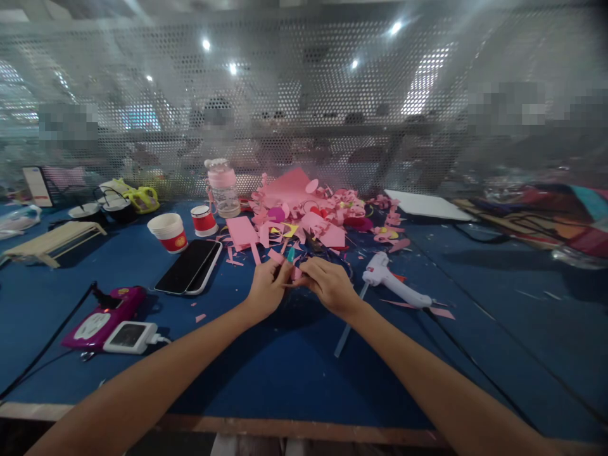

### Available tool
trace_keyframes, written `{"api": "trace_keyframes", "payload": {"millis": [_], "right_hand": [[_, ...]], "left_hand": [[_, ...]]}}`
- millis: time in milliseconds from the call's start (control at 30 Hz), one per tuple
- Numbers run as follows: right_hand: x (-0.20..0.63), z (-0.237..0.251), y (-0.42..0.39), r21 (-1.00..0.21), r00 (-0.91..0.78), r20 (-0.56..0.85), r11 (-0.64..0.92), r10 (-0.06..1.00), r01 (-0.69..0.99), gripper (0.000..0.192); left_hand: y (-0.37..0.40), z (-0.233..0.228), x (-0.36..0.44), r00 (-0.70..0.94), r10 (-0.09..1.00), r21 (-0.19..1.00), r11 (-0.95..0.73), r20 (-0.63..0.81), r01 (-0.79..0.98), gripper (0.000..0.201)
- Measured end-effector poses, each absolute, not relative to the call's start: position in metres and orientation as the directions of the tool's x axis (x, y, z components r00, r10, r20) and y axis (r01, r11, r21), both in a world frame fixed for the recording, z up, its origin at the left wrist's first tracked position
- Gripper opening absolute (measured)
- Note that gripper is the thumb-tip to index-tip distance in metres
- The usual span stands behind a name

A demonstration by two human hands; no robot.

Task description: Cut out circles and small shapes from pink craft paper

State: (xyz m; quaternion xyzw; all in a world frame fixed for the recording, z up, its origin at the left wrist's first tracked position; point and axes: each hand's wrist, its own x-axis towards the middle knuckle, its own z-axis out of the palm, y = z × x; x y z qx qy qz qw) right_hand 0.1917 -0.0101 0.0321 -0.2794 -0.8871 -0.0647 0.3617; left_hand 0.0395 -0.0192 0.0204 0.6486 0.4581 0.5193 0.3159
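Head view: left hand (266, 288) and right hand (327, 285), each grip pinched on one small pink paper piece (295, 273) above the blue table (266, 373). Glue gun (392, 284) at 3 o'clock, two phones (189, 267) at 9 o'clock. Pink paper scraps (308, 212) heaped at 12 o'clock.

Single head view, looking forward-down over blue table (294, 373) (close to hands), mesh screen (304, 114) beyond.

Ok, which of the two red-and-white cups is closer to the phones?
The larger open cup, just left of the phones. The smaller cup sits farther back, beside the pink-lidded bottle.
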Motion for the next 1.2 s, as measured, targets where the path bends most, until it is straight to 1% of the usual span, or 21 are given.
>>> {"api": "trace_keyframes", "payload": {"millis": [100, 200, 333, 467, 567, 733, 833, 900, 967, 1000, 1067, 1133, 1167, 1200], "right_hand": [[0.191, 0.033, -0.011, -0.054, -0.586, 0.69, 0.838, 0.424, 0.543, 0.027], [0.19, 0.031, -0.01, -0.046, -0.563, 0.725, 0.844, 0.396, 0.534, 0.025], [0.189, 0.029, -0.009, -0.044, -0.537, 0.761, 0.856, 0.363, 0.515, 0.028], [0.189, 0.029, -0.008, -0.036, -0.527, 0.768, 0.846, 0.364, 0.533, 0.031], [0.189, 0.029, -0.009, -0.022, -0.531, 0.768, 0.842, 0.36, 0.539, 0.029], [0.188, 0.028, -0.01, -0.01, -0.556, 0.745, 0.84, 0.367, 0.542, 0.031], [0.187, 0.026, -0.009, 0.004, -0.552, 0.755, 0.839, 0.354, 0.545, 0.027], [0.188, 0.026, -0.008, -0.008, -0.543, 0.761, 0.842, 0.356, 0.54, 0.023], [0.187, 0.027, -0.01, -0.062, -0.523, 0.765, 0.851, 0.376, 0.521, 0.024], [0.187, 0.027, -0.011, -0.113, -0.51, 0.76, 0.855, 0.402, 0.506, 0.025], [0.184, 0.028, -0.014, -0.284, -0.462, 0.724, 0.832, 0.512, 0.476, 0.03], [0.18, 0.027, -0.017, -0.486, -0.391, 0.647, 0.749, 0.655, 0.45, 0.034], [0.177, 0.026, -0.019, -0.566, -0.352, 0.608, 0.699, 0.712, 0.437, 0.036], [0.174, 0.025, -0.02, -0.621, -0.321, 0.578, 0.66, 0.75, 0.424, 0.036]], "left_hand": [[-0.019, 0.02, 0.039, 0.059, 0.919, 0.886, -0.392, 0.39, 0.249, 0.041], [-0.02, 0.02, 0.039, 0.073, 0.924, 0.897, -0.381, 0.375, 0.222, 0.042], [-0.021, 0.022, 0.04, 0.043, 0.931, 0.911, -0.364, 0.363, 0.193, 0.041], [-0.02, 0.023, 0.04, 0.022, 0.929, 0.911, -0.366, 0.368, 0.191, 0.039], [-0.019, 0.023, 0.04, 0.033, 0.921, 0.901, -0.387, 0.388, 0.196, 0.039], [-0.019, 0.023, 0.039, 0.061, 0.906, 0.882, -0.422, 0.419, 0.208, 0.04], [-0.019, 0.022, 0.039, 0.069, 0.904, 0.88, -0.426, 0.421, 0.212, 0.04], [-0.019, 0.021, 0.039, 0.076, 0.909, 0.887, -0.416, 0.409, 0.202, 0.039], [-0.019, 0.02, 0.039, 0.076, 0.916, 0.896, -0.401, 0.394, 0.192, 0.039], [-0.019, 0.019, 0.039, 0.07, 0.918, 0.899, -0.396, 0.39, 0.188, 0.038], [-0.019, 0.019, 0.039, 0.049, 0.918, 0.899, -0.395, 0.393, 0.189, 0.036], [-0.018, 0.018, 0.039, 0.029, 0.912, 0.887, -0.406, 0.41, 0.219, 0.034], [-0.018, 0.018, 0.038, 0.022, 0.907, 0.876, -0.413, 0.421, 0.248, 0.034], [-0.018, 0.019, 0.038, 0.017, 0.901, 0.863, -0.42, 0.433, 0.28, 0.033]]}}
